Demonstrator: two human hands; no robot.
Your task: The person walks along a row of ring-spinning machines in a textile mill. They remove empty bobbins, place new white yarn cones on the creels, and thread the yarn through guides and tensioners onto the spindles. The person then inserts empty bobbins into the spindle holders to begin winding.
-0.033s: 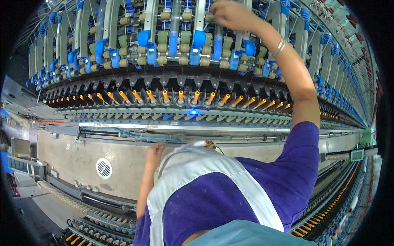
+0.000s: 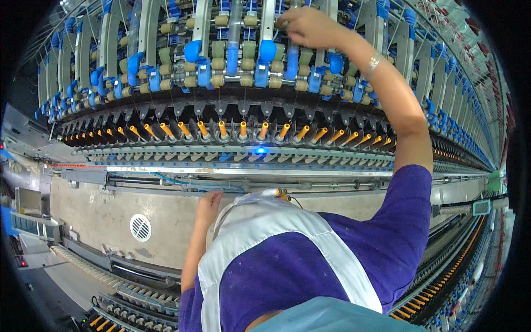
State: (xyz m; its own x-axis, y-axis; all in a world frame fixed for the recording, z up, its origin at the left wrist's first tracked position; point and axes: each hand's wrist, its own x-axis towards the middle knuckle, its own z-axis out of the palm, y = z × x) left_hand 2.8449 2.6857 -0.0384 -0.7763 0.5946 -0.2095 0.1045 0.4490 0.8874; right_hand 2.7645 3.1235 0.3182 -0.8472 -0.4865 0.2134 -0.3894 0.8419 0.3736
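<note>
My right hand (image 2: 311,27) reaches up to the drafting rollers (image 2: 251,22) of a spinning frame. Its fingers are bent and pressed together by a roller beside a grey arm; what sits between them is too small to name. Low on my left side, my left hand (image 2: 208,206) hangs beside the white apron (image 2: 265,216), fingers loosely curled, with its inner side hidden. Below the rollers runs a row of orange tubes (image 2: 264,130) on spindles. A few white-and-orange tube ends (image 2: 282,192) stick out at the apron's front.
Blue-ended grey arms (image 2: 267,51) stand along the frame in front of me. A blue light (image 2: 260,150) glows on the rail below the spindles. A round slotted grate (image 2: 140,227) lies in the floor. Behind me runs another machine row with orange tubes (image 2: 420,299).
My right hand has come slightly down and to the right by the rollers, and the bracelet on its wrist has shifted. My left hand has hardly moved.
</note>
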